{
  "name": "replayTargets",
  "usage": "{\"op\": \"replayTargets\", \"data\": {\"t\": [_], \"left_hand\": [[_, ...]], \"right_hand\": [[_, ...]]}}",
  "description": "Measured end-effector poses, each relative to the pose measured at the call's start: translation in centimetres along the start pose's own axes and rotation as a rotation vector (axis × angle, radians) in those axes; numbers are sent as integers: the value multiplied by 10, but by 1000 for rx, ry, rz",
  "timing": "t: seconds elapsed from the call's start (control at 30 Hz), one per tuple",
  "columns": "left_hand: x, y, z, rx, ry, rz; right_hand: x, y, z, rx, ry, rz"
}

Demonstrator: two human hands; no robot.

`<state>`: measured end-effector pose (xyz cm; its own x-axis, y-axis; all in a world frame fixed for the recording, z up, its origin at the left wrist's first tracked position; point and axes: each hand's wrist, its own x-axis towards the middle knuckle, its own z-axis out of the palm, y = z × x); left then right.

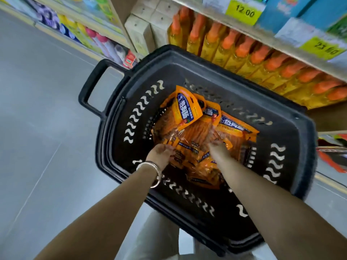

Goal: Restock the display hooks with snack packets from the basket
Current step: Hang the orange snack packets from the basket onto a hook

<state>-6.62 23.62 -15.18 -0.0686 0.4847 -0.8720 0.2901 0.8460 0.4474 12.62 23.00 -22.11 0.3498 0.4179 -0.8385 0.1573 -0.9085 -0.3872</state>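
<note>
black basket [116, 109], snack packets [189, 117] piled in basket's middle, left hand [159, 154] and right hand [218, 149] both on that pile, fingers [168, 148] blurred, half buried, grip can't tell, orange-capped bottles [244, 53] behind basket

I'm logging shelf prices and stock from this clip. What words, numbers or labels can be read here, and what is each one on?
"12 00": yellow price tag, top middle.
"23", the rest blurred: second yellow tag, farther right.
Snack packets in the basket: Chinese characters on a blue band, too blurred to read.
Orange-capped bottles: no legible label.
</note>
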Motion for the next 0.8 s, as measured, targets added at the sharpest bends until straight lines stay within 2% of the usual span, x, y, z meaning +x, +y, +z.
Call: {"op": "replayTargets", "data": {"t": [0.1,0.27,0.33,0.47,0.6,0.73,0.8], "left_hand": [[15,-7,0,21,7,-31],[10,-8,1,32,5,-25],[7,-7,2,47,-8,-26],[3,-1,2,82,-16,-1],[-4,6,5,153,54,27],[-17,22,11,26,-157,-133],[-20,27,17,-81,-266,-191]], "right_hand": [[17,-8,17,109,77,70],[6,-3,24,150,82,-26],[-8,3,15,231,82,-31],[-42,13,-16,556,71,54],[-70,24,-51,610,62,16],[-94,31,-68,748,-91,21],[-101,33,-66,692,-181,10]]}}
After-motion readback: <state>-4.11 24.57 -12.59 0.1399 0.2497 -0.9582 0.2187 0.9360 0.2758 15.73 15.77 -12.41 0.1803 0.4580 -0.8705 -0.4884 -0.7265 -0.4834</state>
